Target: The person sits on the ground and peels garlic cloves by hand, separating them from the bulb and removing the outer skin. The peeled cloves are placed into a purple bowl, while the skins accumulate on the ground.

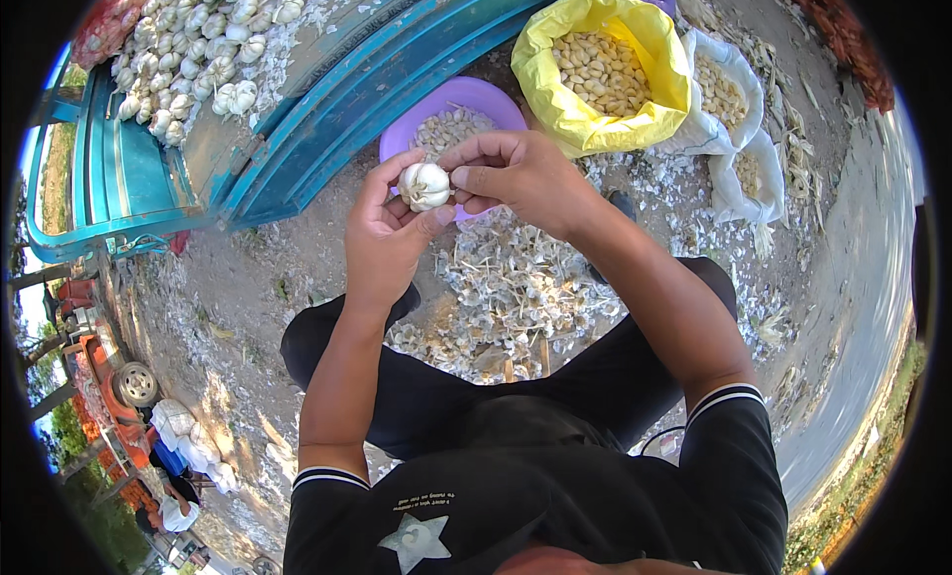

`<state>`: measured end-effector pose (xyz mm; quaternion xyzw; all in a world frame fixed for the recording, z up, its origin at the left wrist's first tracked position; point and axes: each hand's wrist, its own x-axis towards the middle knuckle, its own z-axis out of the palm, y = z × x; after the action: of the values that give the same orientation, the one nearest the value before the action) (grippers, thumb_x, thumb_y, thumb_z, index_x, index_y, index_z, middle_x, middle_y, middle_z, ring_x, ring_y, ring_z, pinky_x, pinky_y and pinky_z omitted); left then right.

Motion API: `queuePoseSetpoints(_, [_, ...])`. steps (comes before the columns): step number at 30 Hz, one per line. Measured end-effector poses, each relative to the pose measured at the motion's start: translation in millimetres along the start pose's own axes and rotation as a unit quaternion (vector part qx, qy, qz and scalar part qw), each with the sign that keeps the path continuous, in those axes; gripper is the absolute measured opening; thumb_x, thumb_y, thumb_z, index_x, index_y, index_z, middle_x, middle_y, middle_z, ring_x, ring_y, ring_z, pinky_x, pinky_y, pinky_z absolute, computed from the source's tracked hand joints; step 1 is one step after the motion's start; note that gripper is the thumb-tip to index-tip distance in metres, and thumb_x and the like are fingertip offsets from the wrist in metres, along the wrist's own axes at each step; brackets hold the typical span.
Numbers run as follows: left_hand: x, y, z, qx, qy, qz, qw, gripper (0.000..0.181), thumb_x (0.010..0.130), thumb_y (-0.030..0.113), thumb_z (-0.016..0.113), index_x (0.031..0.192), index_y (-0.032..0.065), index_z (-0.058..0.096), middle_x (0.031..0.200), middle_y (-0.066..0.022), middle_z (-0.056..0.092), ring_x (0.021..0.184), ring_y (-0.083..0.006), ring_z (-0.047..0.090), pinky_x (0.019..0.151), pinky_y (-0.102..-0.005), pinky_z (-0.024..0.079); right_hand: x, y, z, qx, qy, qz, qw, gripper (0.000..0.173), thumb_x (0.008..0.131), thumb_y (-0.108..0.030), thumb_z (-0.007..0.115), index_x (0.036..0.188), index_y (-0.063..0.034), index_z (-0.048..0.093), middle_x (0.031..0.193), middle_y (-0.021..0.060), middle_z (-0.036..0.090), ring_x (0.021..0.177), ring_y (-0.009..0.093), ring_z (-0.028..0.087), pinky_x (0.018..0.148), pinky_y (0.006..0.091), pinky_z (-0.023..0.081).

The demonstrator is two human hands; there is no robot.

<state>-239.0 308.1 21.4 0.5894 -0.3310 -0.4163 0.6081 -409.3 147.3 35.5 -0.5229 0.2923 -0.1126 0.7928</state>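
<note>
A whole white garlic bulb (424,187) rests in the fingers of my left hand (387,233), the thumb along its lower side. My right hand (520,177) has its thumb and bent fingers drawn together at the bulb's right edge. What lies between those fingertips is too small to make out. Below both hands stands a purple plastic basin (494,99), partly covered by them. Separated garlic cloves (454,129) lie in it.
Garlic bulbs (201,47) are heaped on a blue truck bed (335,121) at upper left. A yellow woven sack (532,62) and white sacks (751,92) hold cloves. Garlic skins and stalks (520,277) cover the ground between my legs. A person (178,512) is at far lower left.
</note>
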Motion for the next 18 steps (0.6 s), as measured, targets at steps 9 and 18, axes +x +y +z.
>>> queuePoseSetpoints(9, [-9.2, -42.8, -8.6, 0.195, 0.026, 0.139, 0.971, 0.075, 0.09, -0.013, 0.093, 0.157, 0.0005, 0.063, 0.148, -0.0117, 0.063, 0.129, -0.0219, 0.074, 0.107, -0.0361, 0.067, 17.3, 29.1, 5.9, 0.043, -0.022, 0.02, 0.999, 0.035, 0.096, -0.003, 0.084, 0.13, 0.002, 0.078, 0.114, 0.0079, 0.082, 0.098, 0.012, 0.077, 0.091, 0.0292, 0.063])
queuePoseSetpoints(18, [-12.1, -39.9, -14.4, 0.269, 0.048, 0.128, 0.953, 0.075, 0.089, -0.005, 0.099, 0.155, 0.0002, 0.063, 0.137, -0.0117, 0.07, 0.124, -0.0209, 0.077, 0.102, -0.0352, 0.069, 34.3, 42.3, 23.5, 0.052, 0.039, 0.038, 0.997, 0.026, 0.091, 0.002, 0.076, 0.116, -0.0002, 0.077, 0.104, 0.0044, 0.077, 0.092, 0.01, 0.068, 0.079, 0.028, 0.054])
